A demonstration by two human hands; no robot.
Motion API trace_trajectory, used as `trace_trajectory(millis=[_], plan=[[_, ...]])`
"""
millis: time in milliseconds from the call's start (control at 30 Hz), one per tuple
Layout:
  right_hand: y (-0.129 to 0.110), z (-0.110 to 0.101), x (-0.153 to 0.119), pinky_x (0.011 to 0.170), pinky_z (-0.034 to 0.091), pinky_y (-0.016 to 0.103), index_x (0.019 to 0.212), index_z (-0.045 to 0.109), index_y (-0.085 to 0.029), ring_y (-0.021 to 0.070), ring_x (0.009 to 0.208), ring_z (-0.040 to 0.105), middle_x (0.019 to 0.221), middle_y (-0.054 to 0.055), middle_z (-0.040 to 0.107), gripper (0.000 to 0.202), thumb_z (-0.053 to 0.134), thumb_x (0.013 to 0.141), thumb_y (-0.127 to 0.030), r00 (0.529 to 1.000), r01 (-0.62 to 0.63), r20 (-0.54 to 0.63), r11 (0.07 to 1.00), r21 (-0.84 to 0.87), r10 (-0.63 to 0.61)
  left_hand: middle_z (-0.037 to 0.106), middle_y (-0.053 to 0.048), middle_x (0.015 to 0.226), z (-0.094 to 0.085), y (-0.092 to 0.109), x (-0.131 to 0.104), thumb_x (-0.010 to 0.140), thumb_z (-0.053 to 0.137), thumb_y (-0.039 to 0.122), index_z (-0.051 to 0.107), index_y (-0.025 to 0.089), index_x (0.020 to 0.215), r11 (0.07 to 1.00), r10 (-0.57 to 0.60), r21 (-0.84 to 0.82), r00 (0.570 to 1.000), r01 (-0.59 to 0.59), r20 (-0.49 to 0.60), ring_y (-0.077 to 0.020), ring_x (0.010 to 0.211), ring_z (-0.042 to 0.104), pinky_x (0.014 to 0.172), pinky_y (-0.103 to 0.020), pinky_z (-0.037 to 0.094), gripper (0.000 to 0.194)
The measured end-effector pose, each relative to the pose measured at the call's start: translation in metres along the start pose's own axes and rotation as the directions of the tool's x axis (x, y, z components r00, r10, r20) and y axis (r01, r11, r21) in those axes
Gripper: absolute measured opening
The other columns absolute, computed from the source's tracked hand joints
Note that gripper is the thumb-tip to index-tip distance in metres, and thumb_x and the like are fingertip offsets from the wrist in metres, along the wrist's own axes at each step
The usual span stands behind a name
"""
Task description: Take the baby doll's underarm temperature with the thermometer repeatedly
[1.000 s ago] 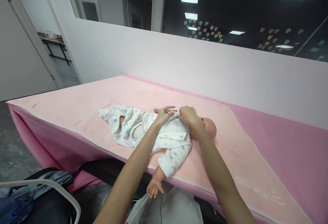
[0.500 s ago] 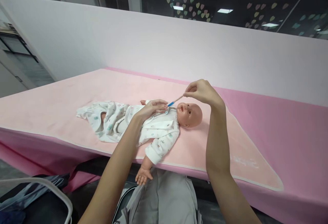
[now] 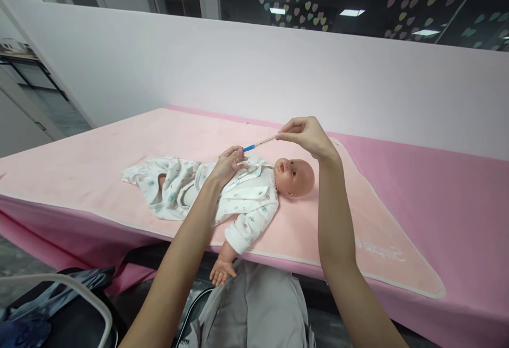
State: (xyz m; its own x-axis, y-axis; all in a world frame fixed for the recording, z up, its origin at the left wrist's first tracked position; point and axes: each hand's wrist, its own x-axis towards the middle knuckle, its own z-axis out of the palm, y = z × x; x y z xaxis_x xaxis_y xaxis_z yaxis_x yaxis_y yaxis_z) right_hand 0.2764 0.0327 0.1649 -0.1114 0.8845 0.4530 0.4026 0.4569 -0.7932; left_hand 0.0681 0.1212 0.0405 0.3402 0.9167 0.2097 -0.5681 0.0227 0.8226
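Observation:
A thin clear thermometer [image 3: 264,141] with marks along it and a blue end slants above the doll's chest. My right hand [image 3: 304,133] is closed in a pinch on its clear end, above the doll's head. At the blue end, the fingertips of my left hand [image 3: 229,166] are closed on it, over the doll's upper body. The baby doll [image 3: 296,178] lies on its back, head to the right, in a white printed outfit [image 3: 248,194] that is open at the front. One doll arm [image 3: 223,269] hangs over the near table edge.
Under the doll a peach mat [image 3: 99,151] covers much of the pink tabletop [image 3: 457,205]. A white wall [image 3: 238,72] rises behind it. At lower left stands a chair with a pale frame [image 3: 85,295] and blue cloth on it.
Both hands have lifted the thermometer up and to the left, away from the doll's collar. My left fingers, earlier lying flat on the chest, have come up to the blue end.

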Motion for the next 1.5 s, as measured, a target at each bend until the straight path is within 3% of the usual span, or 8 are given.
trace_trajectory(millis=[133,233,433,600,967,1233,1500], plan=[[0.004,-0.002,0.0,0.07,0.049,0.03,0.072,0.067,-0.014,0.0179,0.076,0.064,0.073,0.006,0.069,0.025,0.075,0.06,-0.034,0.996,-0.049,0.07,0.998,-0.039,0.051,0.064,-0.003,0.08,0.0,-0.002,-0.002,0.061,0.078,0.029,0.062,0.015,0.073,0.999,0.003,0.042,0.999,-0.005,0.033,-0.0123,0.073,0.06,0.063,-0.023,0.052,0.025],[0.007,0.003,0.002,0.07,0.05,0.03,0.071,0.067,-0.014,0.0179,0.075,0.065,0.073,0.005,0.069,0.024,0.076,0.06,-0.033,0.991,-0.057,0.119,0.997,-0.051,0.063,0.063,-0.001,0.074,0.0,-0.002,-0.003,0.058,0.079,0.028,0.062,0.015,0.069,0.999,-0.009,0.043,1.0,0.008,0.015,-0.0101,0.068,0.059,0.063,-0.022,0.051,0.024],[0.008,0.006,0.006,0.077,0.05,0.031,0.072,0.066,-0.014,0.0163,0.076,0.065,0.073,0.004,0.069,0.024,0.073,0.062,-0.035,0.999,0.022,-0.036,0.999,0.045,-0.02,0.066,-0.001,0.082,0.0,0.0,-0.005,0.055,0.08,0.02,0.065,0.018,0.081,1.0,-0.006,0.007,0.999,0.006,0.037,-0.0152,0.084,0.063,0.075,-0.027,0.051,0.03],[0.008,-0.001,0.004,0.08,0.049,0.032,0.071,0.065,-0.015,0.0161,0.077,0.065,0.072,0.003,0.068,0.021,0.073,0.063,-0.033,0.993,0.031,-0.113,0.997,0.07,-0.023,0.064,0.001,0.066,0.002,0.001,-0.005,0.054,0.079,0.014,0.066,0.017,0.072,0.999,-0.023,-0.03,1.0,0.023,-0.015,-0.0109,0.07,0.062,0.074,-0.024,0.051,0.023],[0.01,-0.012,-0.001,0.07,0.045,0.027,0.073,0.067,-0.014,0.0143,0.073,0.061,0.07,0.004,0.067,0.023,0.067,0.07,-0.037,0.985,-0.074,0.148,0.989,-0.128,0.093,0.062,0.003,0.065,0.0,0.0,-0.003,0.066,0.074,0.025,0.061,0.019,0.069,0.997,0.063,-0.048,0.996,-0.066,-0.061,-0.0074,0.063,0.059,0.063,-0.019,0.05,0.015],[0.009,-0.006,0.0,0.065,0.04,0.025,0.07,0.065,-0.015,0.0121,0.071,0.056,0.07,0.003,0.065,0.028,0.058,0.077,-0.042,0.967,-0.061,0.229,0.976,-0.21,0.11,0.061,0.002,0.063,-0.001,0.001,-0.001,0.067,0.073,0.027,0.057,0.017,0.065,0.989,0.058,-0.131,0.991,-0.073,-0.119,-0.0067,0.059,0.056,0.058,-0.017,0.048,0.019],[0.007,-0.006,0.0,0.062,0.037,0.024,0.065,0.064,-0.016,0.0112,0.068,0.053,0.069,0.003,0.064,0.031,0.058,0.077,-0.044,0.961,-0.069,0.245,0.967,-0.246,0.131,0.058,0.002,0.062,-0.004,-0.001,0.001,0.066,0.073,0.027,0.055,0.016,0.062,0.984,0.075,-0.159,0.995,-0.085,-0.066,-0.0066,0.059,0.055,0.058,-0.018,0.047,0.021]])
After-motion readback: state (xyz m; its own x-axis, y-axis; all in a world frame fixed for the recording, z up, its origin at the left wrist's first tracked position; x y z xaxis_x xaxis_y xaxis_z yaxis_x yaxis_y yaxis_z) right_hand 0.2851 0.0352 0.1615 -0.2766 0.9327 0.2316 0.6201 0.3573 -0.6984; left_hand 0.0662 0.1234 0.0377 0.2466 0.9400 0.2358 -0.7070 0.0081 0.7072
